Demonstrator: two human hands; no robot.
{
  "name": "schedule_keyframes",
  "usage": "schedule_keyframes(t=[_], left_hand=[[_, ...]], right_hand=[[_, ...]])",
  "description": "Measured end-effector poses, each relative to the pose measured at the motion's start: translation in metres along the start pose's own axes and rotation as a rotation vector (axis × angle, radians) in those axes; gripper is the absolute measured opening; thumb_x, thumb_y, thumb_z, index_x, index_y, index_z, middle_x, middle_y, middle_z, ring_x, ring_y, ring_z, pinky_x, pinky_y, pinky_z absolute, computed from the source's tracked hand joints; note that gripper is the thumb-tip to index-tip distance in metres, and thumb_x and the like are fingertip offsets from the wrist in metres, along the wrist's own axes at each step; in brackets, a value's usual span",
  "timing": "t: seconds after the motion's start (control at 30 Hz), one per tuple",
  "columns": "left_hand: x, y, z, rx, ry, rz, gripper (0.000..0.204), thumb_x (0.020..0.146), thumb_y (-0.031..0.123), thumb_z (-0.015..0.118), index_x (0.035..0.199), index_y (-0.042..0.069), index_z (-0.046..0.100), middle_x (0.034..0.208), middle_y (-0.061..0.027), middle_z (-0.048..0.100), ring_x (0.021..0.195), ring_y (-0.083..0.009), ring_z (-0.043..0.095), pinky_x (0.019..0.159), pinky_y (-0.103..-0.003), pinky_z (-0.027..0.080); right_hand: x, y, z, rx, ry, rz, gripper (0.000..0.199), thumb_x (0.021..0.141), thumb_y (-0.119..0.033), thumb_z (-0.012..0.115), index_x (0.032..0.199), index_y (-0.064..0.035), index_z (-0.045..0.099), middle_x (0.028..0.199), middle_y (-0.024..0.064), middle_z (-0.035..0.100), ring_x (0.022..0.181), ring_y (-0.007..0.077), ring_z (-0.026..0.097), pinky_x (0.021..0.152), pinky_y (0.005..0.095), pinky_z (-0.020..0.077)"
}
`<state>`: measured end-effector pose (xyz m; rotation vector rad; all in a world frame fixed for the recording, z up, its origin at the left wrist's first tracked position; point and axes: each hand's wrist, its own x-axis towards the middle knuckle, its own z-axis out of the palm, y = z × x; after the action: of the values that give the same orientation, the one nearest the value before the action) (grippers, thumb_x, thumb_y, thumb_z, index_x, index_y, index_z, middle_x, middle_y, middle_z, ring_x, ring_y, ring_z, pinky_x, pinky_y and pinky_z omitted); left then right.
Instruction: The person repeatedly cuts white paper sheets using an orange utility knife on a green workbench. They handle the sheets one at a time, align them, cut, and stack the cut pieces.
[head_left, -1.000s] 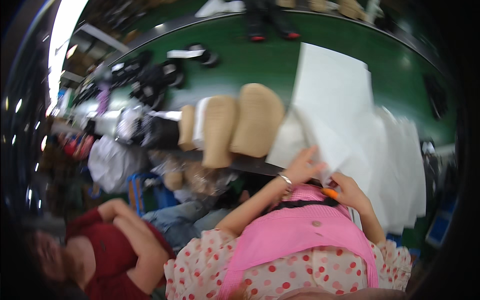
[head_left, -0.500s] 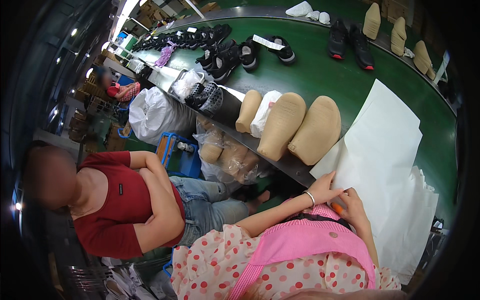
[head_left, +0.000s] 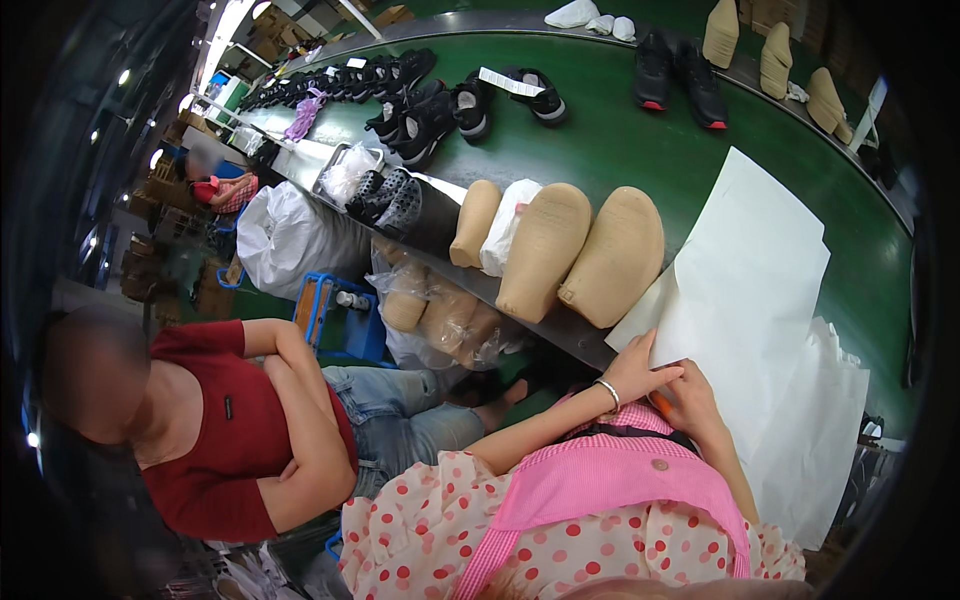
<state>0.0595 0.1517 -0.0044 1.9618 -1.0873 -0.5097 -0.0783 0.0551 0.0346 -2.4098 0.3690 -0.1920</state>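
My left hand (head_left: 637, 372), with a light bracelet at the wrist, rests at the near edge of large white paper sheets (head_left: 750, 290). Its fingers are stretched out and its thumb reaches across to my right hand. My right hand (head_left: 692, 402) is curled beside it at the same edge, the two hands touching. A small orange thing (head_left: 660, 403) shows at its fingers; its kind is too hidden to tell. Just left of the paper stand two large tan moulded shoe-shaped forms (head_left: 612, 255), then a white-wrapped piece (head_left: 508, 230) and a smaller tan form (head_left: 475, 222).
Black shoes (head_left: 425, 125) line the far left of the green table (head_left: 600, 130); a black pair with red soles (head_left: 680, 80) and more tan forms (head_left: 775, 60) stand far right. At my left a person in a red shirt (head_left: 240, 420) has folded arms. Bagged forms (head_left: 440, 310) sit below.
The whole view has shifted slightly, so the table and its things appear a little further left. My hands stay together at the paper's edge.
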Motion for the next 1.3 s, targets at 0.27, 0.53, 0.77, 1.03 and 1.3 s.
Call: schedule_keyframes(t=[0.27,0.53,0.77,1.03,1.3], left_hand=[[0.005,-0.016,-0.012,-0.119,-0.166,-0.289,0.038,0.085,0.031,0.061,0.111,0.003,0.064,0.092,-0.025,0.067,0.087,-0.038,0.067,0.076,-0.042,0.053],[-0.003,-0.062,-0.003,-0.342,-0.054,-0.375,0.035,0.084,0.029,0.069,0.089,-0.006,0.07,0.076,-0.0185,0.071,0.069,-0.0242,0.07,0.061,-0.037,0.052],[0.004,-0.048,-0.006,-0.392,-0.151,-0.458,0.03,0.087,0.026,0.07,0.084,-0.004,0.069,0.07,-0.0063,0.067,0.058,-0.012,0.06,0.051,-0.028,0.047],[0.006,-0.031,-0.004,-0.439,-0.087,-0.376,0.044,0.088,0.037,0.07,0.075,-0.005,0.067,0.059,-0.003,0.06,0.053,-0.0082,0.053,0.05,-0.029,0.044],[0.007,0.023,-0.024,-0.509,-0.412,-0.28,0.035,0.091,0.031,0.068,0.082,-0.003,0.068,0.065,-0.0003,0.063,0.06,-0.0094,0.057,0.058,-0.025,0.046]], right_hand=[[-0.002,0.005,0.011,0.04,-0.011,-0.029,0.042,0.073,-0.012,0.074,0.112,-0.0064,0.064,0.132,0.0184,0.052,0.106,0.0338,0.059,0.09,0.0411,0.0496],[-0.011,0.008,0.006,0.026,0.144,0.065,0.036,0.082,-0.009,0.066,0.117,-0.0085,0.063,0.128,0.0148,0.056,0.107,0.0312,0.06,0.089,0.0379,0.0511],[-0.016,0.007,0.007,0.088,0.248,0.16,0.026,0.087,-0.009,0.062,0.113,-0.0074,0.066,0.116,0.0123,0.064,0.106,0.0294,0.061,0.088,0.0368,0.0518],[-0.006,-0.002,0.009,0.079,0.304,0.114,0.03,0.082,-0.019,0.067,0.108,-0.0041,0.066,0.106,0.0117,0.067,0.096,0.0303,0.063,0.082,0.0383,0.0516],[-0.019,-0.02,-0.002,-0.058,0.357,0.177,0.045,0.074,-0.009,0.067,0.119,-0.0062,0.062,0.108,0.0122,0.067,0.096,0.032,0.063,0.082,0.0404,0.0506]])
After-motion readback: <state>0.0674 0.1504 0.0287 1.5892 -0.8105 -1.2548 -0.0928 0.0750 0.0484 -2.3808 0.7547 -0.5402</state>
